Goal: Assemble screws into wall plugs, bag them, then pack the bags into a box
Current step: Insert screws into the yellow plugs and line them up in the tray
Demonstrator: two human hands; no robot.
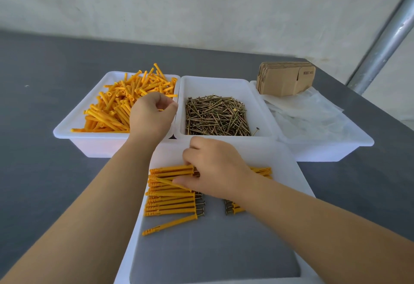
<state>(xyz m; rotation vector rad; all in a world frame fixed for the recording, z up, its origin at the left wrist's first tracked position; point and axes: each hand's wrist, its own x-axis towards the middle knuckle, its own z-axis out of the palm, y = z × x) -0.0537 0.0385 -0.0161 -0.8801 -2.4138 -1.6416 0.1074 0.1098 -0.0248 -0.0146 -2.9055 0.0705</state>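
Soft, even daylight fills the scene, bright without being harsh. The white bin of screws [224, 86] serves as a marker: its walls glow almost blown out, with little detail left in the plastic. To its right, a metal pole [385, 43] carries a long bright streak of glare. Shadows are faint; only a thin dark line sits under the bin's near edge on the grey counter [44, 82]. Near the bin everything is crisp. Toward the lower corners the forearms stretch and widen from the wide lens, and the counter's far edge behind the bin bows slightly. The wall [179, 3] behind looks a little soft and grainy.
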